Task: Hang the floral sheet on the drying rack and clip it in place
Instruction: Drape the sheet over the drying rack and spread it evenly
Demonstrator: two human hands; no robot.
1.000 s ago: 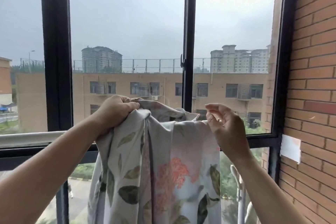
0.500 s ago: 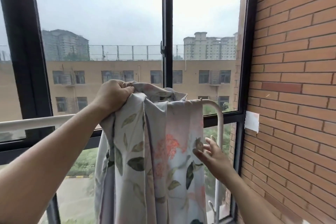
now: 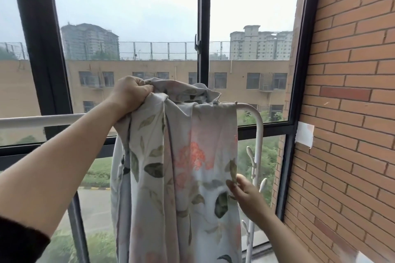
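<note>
1. My left hand [image 3: 130, 94] sits at about 11 o'clock from the middle of my view, fisted tight round the bunched top of the floral sheet [image 3: 181, 166].
2. The floral sheet is draped over the top bar of the white drying rack [image 3: 259, 130], near the bar's right end. It hangs down toward 6 o'clock in long folds.
3. My right hand [image 3: 245, 194] is low at 4 o'clock, just beside the rack's upright post, pinching the sheet's right edge between thumb and forefinger.
4. My hands are well apart, one high and one low, both clamped on the same cloth.
5. White pegs [image 3: 250, 153] stick out from the post, at 12 o'clock from my right hand.
6. A brick wall [image 3: 352, 113] stands at 3 o'clock with a white paper patch [image 3: 304, 134] on it.
</note>
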